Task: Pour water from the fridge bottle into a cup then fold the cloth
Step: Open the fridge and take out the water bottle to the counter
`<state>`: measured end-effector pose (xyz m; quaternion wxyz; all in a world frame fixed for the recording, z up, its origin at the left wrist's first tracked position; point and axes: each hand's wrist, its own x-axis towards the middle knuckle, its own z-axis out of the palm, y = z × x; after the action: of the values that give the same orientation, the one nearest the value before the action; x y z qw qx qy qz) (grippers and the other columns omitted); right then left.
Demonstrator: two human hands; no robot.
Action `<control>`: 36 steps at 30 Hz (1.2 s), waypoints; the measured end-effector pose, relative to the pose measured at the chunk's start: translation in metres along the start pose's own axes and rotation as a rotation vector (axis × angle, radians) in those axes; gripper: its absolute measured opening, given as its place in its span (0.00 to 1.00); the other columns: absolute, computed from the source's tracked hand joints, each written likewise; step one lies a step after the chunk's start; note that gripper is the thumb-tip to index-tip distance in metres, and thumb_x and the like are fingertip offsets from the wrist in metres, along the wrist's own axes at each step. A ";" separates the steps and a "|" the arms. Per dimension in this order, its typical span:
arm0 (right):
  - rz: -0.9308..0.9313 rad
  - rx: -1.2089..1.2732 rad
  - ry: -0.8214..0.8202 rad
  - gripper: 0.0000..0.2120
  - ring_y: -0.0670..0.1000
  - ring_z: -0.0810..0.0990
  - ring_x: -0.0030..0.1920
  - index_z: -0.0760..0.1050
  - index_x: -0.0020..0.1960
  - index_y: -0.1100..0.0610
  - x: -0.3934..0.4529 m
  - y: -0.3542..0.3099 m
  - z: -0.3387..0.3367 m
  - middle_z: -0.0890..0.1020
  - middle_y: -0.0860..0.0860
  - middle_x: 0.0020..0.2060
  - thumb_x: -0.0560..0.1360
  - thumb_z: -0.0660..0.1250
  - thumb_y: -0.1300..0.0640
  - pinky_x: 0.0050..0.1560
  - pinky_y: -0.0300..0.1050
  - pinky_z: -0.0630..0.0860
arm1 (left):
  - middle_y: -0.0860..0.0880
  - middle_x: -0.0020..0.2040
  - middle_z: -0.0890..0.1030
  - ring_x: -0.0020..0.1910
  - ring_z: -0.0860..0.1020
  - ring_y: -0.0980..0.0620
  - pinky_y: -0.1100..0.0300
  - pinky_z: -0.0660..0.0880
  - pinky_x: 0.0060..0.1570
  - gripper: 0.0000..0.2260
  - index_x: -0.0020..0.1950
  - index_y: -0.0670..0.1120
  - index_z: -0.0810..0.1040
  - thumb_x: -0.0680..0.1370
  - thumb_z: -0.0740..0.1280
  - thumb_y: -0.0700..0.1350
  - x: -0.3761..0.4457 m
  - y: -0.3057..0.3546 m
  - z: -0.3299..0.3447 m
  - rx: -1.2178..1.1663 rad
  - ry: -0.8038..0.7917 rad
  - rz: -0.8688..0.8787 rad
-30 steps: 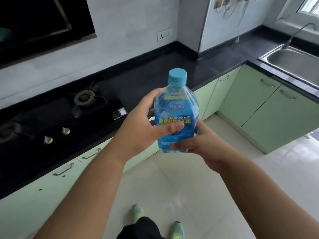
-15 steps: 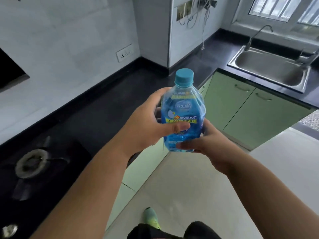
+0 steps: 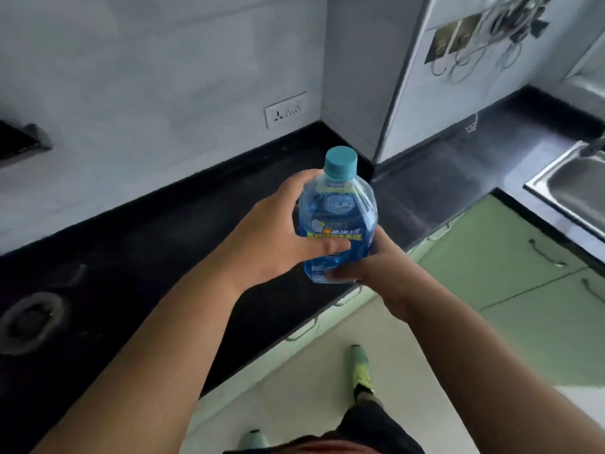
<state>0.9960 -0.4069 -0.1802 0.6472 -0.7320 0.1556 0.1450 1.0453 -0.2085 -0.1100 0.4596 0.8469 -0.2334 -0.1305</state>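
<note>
Above black stone counter: one clear blue-labelled plastic bottle, teal cap on, upright; left hand wraps its side, right hand grips its base.

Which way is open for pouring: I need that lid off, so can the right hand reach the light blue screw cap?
Probably yes: the light blue screw cap stands uncovered, while the left hand grips the bottle.

Blue bottle upright, capped, gripped in both hands above counter edge.
</note>
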 end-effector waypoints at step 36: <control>0.096 -0.688 -0.293 0.33 0.52 0.83 0.57 0.73 0.69 0.49 0.291 0.069 0.028 0.84 0.47 0.54 0.69 0.80 0.63 0.59 0.53 0.81 | 0.49 0.64 0.79 0.60 0.80 0.49 0.56 0.77 0.52 0.35 0.72 0.48 0.67 0.71 0.82 0.46 0.144 -0.172 0.061 0.106 0.320 -0.675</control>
<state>1.2312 -0.3986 -0.3661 0.3712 -0.8701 0.0376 0.3221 1.1892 -0.2459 -0.2883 0.3768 0.9085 0.1272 -0.1284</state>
